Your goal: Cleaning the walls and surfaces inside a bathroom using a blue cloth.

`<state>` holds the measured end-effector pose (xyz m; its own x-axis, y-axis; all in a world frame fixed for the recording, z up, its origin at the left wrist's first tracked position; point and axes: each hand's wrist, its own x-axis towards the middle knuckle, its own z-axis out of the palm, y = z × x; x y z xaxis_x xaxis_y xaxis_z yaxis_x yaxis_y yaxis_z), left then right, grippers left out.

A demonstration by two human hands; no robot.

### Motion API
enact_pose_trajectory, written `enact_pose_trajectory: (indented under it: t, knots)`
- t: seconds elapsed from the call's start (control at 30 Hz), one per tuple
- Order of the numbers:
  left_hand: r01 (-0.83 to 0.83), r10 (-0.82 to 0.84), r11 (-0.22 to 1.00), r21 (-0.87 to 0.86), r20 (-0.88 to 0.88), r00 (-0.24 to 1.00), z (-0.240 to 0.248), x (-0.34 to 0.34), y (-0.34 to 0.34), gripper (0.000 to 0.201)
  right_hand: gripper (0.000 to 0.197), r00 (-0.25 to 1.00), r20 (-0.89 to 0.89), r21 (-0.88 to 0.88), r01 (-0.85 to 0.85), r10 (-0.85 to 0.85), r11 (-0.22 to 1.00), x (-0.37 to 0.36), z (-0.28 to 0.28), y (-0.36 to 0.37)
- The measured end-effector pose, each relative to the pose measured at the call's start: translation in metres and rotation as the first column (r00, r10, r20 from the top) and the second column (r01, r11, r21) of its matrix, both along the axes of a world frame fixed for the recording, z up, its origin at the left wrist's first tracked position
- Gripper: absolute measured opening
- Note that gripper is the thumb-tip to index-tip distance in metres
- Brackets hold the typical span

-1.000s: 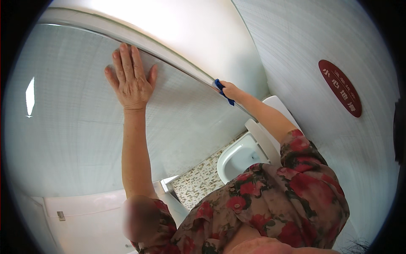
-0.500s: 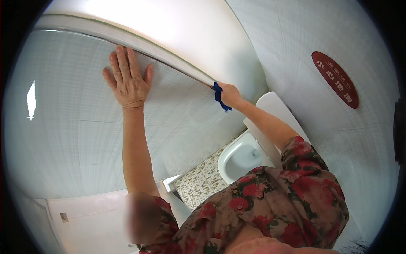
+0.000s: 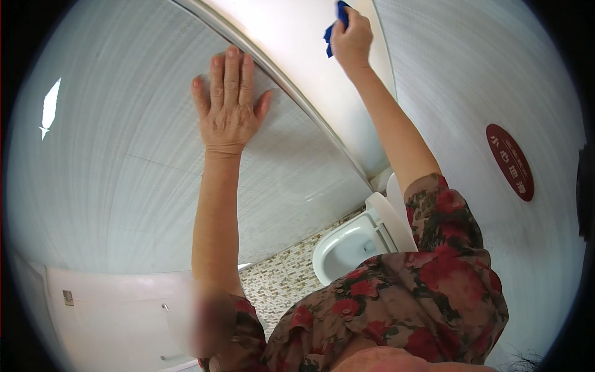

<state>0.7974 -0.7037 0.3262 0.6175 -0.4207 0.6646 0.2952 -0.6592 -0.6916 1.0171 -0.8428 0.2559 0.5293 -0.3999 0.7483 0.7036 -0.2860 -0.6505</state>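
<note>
My left hand [image 3: 229, 118] lies flat, fingers spread, on the light grey wall panel [image 3: 149, 118]. Its fingertips reach close to the pale trim [image 3: 263, 65] along the panel's edge. Up at the top, my right hand [image 3: 354, 43] is closed around a dark blue cloth [image 3: 329, 44], bunched up and partly hidden by the fingers. Cloth and hand are in front of the bright white surface [image 3: 297, 40] beyond the trim. Whether the cloth touches that surface, I cannot tell.
Below my arms stands a white toilet [image 3: 319, 257] on a floor of small brown and beige mosaic tiles [image 3: 273, 282]. A dark red oval sign [image 3: 509, 162] is on the right-hand wall [image 3: 446, 93]. At lower left is a white door-like panel [image 3: 118, 319] with metal fittings.
My right hand has moved up and away with the blue cloth, from the trim to the bright surface. The view has shifted; my left hand still lies flat on the wall panel.
</note>
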Motion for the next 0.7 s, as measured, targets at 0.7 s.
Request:
enact_pose_trajectory:
  t: [0.7]
  knots:
    - [0.002,-0.003,1.000,-0.020,-0.037,0.999,0.001,-0.002,0.001,0.072,0.041,0.331,0.346,-0.227,-0.878,0.878,0.421,-0.064,0.183,0.035]
